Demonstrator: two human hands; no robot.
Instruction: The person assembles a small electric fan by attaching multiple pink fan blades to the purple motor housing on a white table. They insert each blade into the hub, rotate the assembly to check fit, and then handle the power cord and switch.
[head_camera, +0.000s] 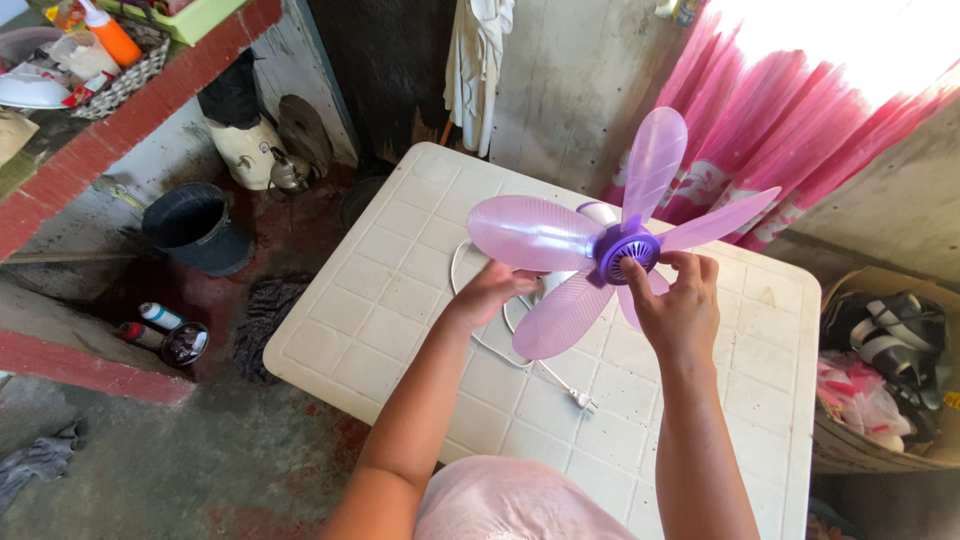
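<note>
A small fan with translucent purple blades (535, 232) and a darker purple hub (628, 251) is held upright above a white plastic table (400, 270). My left hand (492, 292) grips the white fan body behind the lower left blade. My right hand (680, 300) has its fingertips on the hub at the centre of the blades. The fan's white cord lies looped on the table and ends in a plug (582, 403) near the table's middle.
A black bucket (195, 228) and a kettle (288, 172) stand on the floor at left, with bottles (160, 317) near a red step. A box of shoes (885, 375) sits right of the table. Pink curtains (790, 130) hang behind.
</note>
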